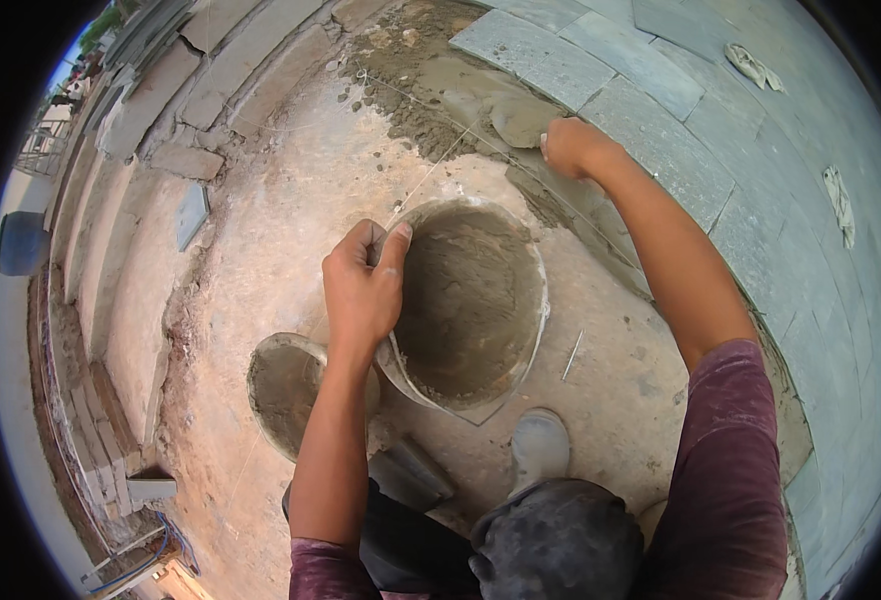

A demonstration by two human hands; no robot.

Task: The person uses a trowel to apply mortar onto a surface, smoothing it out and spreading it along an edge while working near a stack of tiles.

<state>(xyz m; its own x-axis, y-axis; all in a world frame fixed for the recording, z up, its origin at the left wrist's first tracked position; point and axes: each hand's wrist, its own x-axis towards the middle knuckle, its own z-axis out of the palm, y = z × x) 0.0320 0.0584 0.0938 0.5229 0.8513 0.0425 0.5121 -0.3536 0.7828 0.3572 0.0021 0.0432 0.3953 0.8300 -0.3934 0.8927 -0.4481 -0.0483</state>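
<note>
My left hand [366, 275] is closed in a pinch beside the rim of a large bucket [544, 300]. A thin string [431, 175] runs from its fingertips up to a line over the mortar bed. Grey wet mortar [471, 300] fills much of the bucket. Farther up and right, my right hand [579, 150] is closed in a fist low over the spread mortar [461, 90], close to the laid slabs. What it grips is hidden; a rounded, mortar-grey shape [521, 120] lies just left of it, and I cannot tell whether it is a tool.
Grey stone slabs [651, 130] cover the right side, with two crumpled pale gloves [754, 68] on them. A smaller mortar-smeared bucket [279, 395] stands left of my forearm. Stone steps [111, 250] rise at left. A boot [541, 447] and a thin rod [573, 355] are near me.
</note>
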